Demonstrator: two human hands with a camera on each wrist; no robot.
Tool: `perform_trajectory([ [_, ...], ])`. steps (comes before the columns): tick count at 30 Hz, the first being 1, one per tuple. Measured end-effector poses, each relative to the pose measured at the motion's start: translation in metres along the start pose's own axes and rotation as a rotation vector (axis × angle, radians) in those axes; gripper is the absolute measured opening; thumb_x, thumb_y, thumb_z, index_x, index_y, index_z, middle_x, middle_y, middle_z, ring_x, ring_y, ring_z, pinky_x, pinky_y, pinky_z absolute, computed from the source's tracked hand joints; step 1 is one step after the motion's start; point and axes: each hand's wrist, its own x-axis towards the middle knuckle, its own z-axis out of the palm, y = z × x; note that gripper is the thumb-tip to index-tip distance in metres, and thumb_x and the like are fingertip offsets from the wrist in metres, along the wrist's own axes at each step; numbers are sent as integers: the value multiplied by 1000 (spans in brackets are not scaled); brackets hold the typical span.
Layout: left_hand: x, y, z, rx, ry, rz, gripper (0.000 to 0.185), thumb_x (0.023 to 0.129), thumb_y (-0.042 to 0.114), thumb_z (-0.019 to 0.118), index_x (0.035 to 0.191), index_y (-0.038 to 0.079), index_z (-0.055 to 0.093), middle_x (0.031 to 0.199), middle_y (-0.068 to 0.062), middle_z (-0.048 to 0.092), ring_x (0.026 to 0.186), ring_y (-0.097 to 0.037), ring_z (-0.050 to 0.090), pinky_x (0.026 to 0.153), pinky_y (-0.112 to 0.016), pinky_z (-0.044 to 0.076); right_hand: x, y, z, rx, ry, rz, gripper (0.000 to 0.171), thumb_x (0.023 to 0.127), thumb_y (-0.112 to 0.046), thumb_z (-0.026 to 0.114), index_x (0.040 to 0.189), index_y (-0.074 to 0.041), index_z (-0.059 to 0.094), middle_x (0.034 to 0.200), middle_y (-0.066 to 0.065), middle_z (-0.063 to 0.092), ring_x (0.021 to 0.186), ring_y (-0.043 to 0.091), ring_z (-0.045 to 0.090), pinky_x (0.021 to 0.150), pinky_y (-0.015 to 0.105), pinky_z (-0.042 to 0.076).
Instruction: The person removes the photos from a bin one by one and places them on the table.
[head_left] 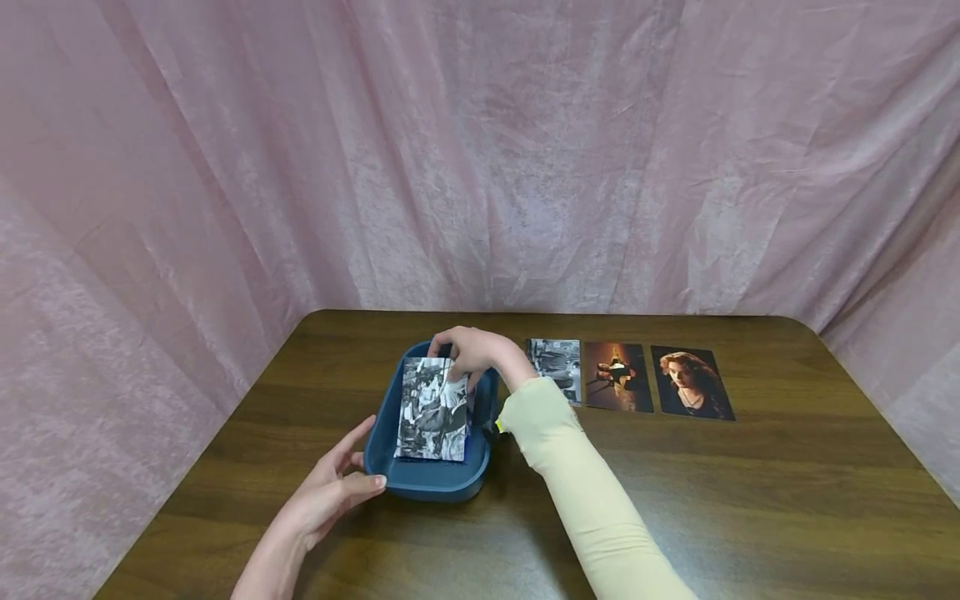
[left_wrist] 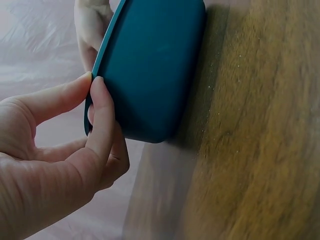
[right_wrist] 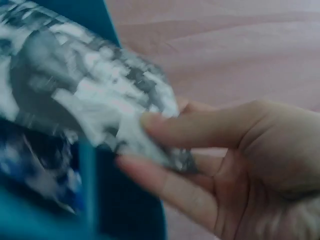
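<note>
Right hand (head_left: pixel 471 354) pinching far top edge of black-and-white photo (head_left: pixel 432 410), thumb and fingers (right_wrist: pixel 165 122) closing on print; grip closed on it. Photo lying over blue tray (head_left: pixel 435 483), long axis running away from person, lower edge toward near rim. Left hand (head_left: pixel 337 487) steadying tray's near-left rim, thumb and forefinger touching rim. Three more photos (head_left: pixel 628 377) lying in row on tabletop (head_left: pixel 750 500), right of tray.
</note>
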Motion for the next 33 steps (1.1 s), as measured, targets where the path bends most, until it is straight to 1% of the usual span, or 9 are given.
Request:
perform_trajectory([
  [2,-1,-1,-1,2,3,-7,93,87,2,66,160,21,12,104,-6,44,95,-15,57,90,-28,53,-6,2,-7,60,34,-26,42,89,1,67,128,-14,59,115,18,58,74,26,69,75,47,59],
  [4,-1,-1,-3,8,0,-11,94,87,3,66,160,20,11,103,-6,44,95,-15,57,90,-29,53,-13,4,-14,125,72,-60,41,89,-1,69,128,-12,60,114,19,59,74,26,70,74,45,59],
  [9,-4,-2,-10,11,-51,-6,97,86,3,68,160,18,7,100,-5,49,95,-15,58,90,-30,52,-33,16,-29,309,153,-155,40,89,-1,69,128,-7,60,93,15,63,74,24,70,78,50,58],
  [13,-7,-3,-19,19,-81,-10,97,86,4,68,160,17,6,97,-3,50,96,-15,57,91,-30,52,-55,30,-39,418,181,-187,44,89,3,67,131,-4,59,92,11,64,77,22,70,80,49,58],
  [18,-11,-5,-28,45,-103,2,94,88,6,67,160,12,7,98,-2,48,97,-14,57,91,-29,52,-85,60,-42,438,214,-174,46,90,2,66,135,-2,57,94,9,67,74,19,69,77,44,59],
  [23,-14,-6,-34,70,-121,25,90,90,9,66,159,9,9,104,-4,51,100,-13,58,92,-27,52,-109,93,-28,479,242,-105,47,89,1,67,135,1,56,101,10,63,76,16,68,77,44,59],
  [27,-15,-6,-36,83,-125,37,88,90,9,65,159,8,10,110,-6,51,102,-14,58,92,-27,51,-117,112,-11,490,226,-47,49,89,3,66,136,5,53,110,17,54,77,14,66,75,41,60],
  [30,-16,-6,-37,82,-134,43,89,90,8,65,159,7,9,108,-6,50,101,-13,58,92,-28,52,-118,121,1,478,225,-18,48,89,6,65,136,6,54,108,20,51,77,14,67,73,39,60],
  [33,-13,-4,-39,82,-149,35,90,90,7,65,159,8,7,105,-4,48,100,-13,56,92,-28,51,-115,126,9,407,241,-4,46,87,7,66,132,6,58,99,16,54,73,16,68,69,38,60],
])
